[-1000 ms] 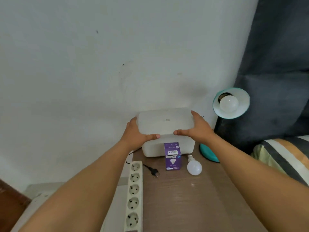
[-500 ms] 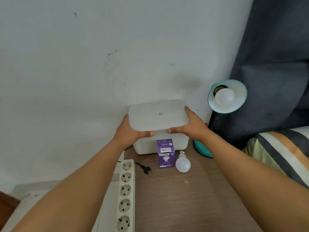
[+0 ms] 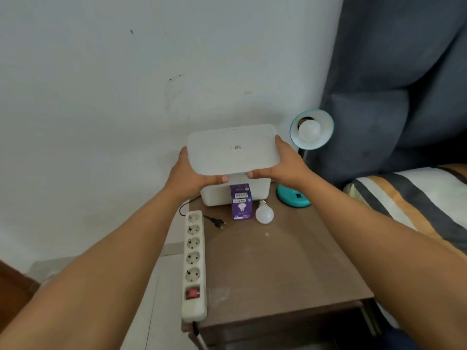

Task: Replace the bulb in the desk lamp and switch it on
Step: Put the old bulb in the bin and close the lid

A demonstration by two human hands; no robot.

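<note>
I hold a white box lid between my left hand and my right hand, lifted clear above the white box at the back of the wooden bedside table. The teal desk lamp's shade faces me at the right with a white bulb screwed in it; its teal base stands beside the box. A loose white bulb lies on the table next to a purple bulb carton. The lamp's black plug lies unplugged beside the power strip.
The power strip runs along the table's left edge, its red switch near me. A white wall stands behind the table. A dark blue headboard and a striped pillow are on the right.
The lid has risen off the box in both hands and come a little toward me. The view has tipped down, showing more of the table and power strip.
</note>
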